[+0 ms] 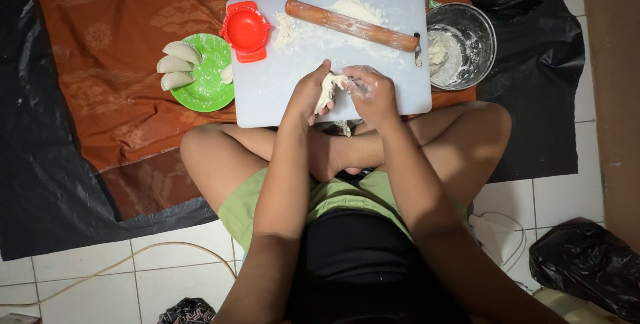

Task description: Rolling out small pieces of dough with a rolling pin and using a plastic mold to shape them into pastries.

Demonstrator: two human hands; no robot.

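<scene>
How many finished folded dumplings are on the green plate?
3. They lie stacked along the left rim of the green plate: top dumpling, middle dumpling, bottom dumpling. A pale piece at the right rim is unclear.

We see the cutting board (pixel 267 97) on the cloth (pixel 120 97), rolling pin (pixel 351 25) at its far edge, press mould (pixel 246 29) on its far-left corner; plate (pixel 207 87) with dumplings (pixel 176 65) just left of it, metal bowl (pixel 477 24) right, both hands (pixel 353 91) over its near edge

My L hand (pixel 309 95) & R hand (pixel 371 92) meet up front, fingers pinched shut. Both forearms angle inward, legs crossed.
</scene>
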